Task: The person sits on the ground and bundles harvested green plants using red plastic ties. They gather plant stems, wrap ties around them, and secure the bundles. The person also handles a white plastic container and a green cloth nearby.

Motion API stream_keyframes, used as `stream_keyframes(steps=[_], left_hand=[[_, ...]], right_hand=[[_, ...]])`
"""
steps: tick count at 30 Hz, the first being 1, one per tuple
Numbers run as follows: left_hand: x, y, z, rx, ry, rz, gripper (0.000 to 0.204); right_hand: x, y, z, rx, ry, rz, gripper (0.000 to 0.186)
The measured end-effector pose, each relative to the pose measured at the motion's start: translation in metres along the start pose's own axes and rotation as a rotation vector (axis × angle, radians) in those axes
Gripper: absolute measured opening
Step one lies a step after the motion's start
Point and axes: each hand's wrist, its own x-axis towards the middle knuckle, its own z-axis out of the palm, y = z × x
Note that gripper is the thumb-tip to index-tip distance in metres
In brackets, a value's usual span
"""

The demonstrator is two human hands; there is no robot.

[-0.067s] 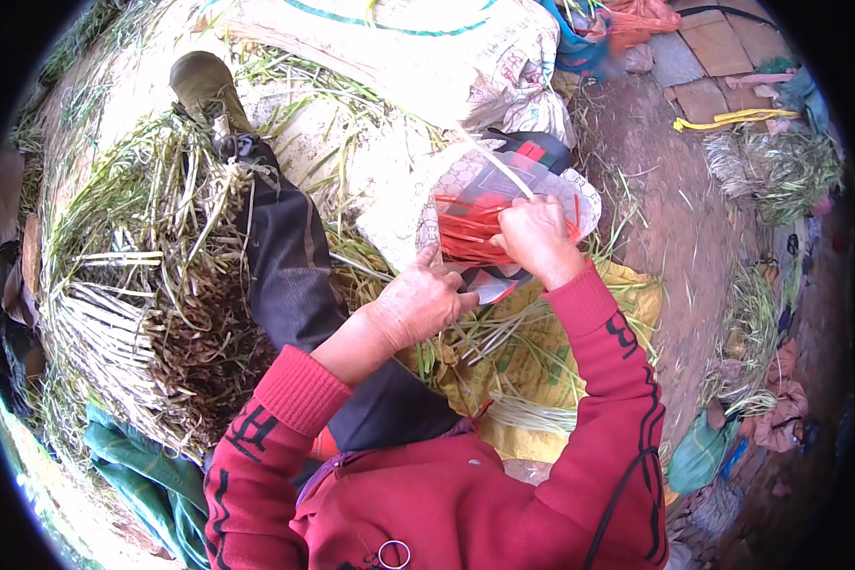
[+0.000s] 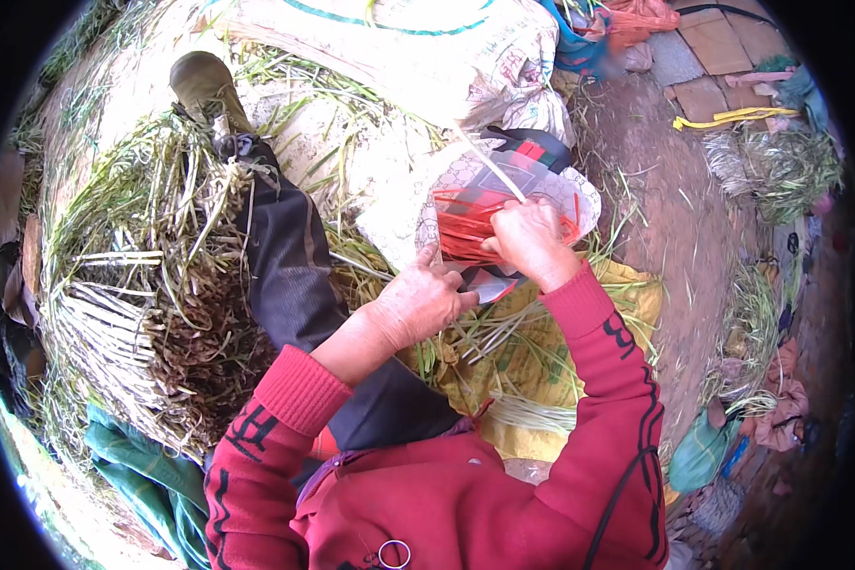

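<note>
In front of me is a patterned pale bag, its mouth spread wide. Inside it lies a loose heap of thin red strips. My left hand is closed on the bag's near left edge, thumb and index finger at the rim. Over the strips my right hand is closed in a pinch. A thin pale stalk sticks out of its fist, pointing away and to the left. Whether that hand also holds any red strips is hidden by its fingers.
A big bundle of pale-stemmed greens lies left of my outstretched leg. Under the bag spreads a yellow sack with loose stems. A large white sack lies beyond. More greens and cloths lie at right.
My right hand has shifted slightly to the left over the red strips, and the pale stalk has moved a little with it. My left hand is unchanged.
</note>
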Motion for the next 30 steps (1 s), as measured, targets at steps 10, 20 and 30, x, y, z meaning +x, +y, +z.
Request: stream_keyframes(steps=[10,20,30], left_hand=[[-0.005,0.004,0.0,0.038,0.022,-0.045,0.029],[0.003,0.007,0.001,0.085,0.06,-0.072,0.034],[0.002,0.011,0.006,0.093,0.211,-0.073,0.024]], right_hand=[[0.002,0.006,0.05,0.495,0.283,-0.085,0.016],[-0.03,0.058,0.022,1.317,0.241,0.006,0.017],[-0.073,0.075,-0.03,2.014,0.696,-0.267,0.02]])
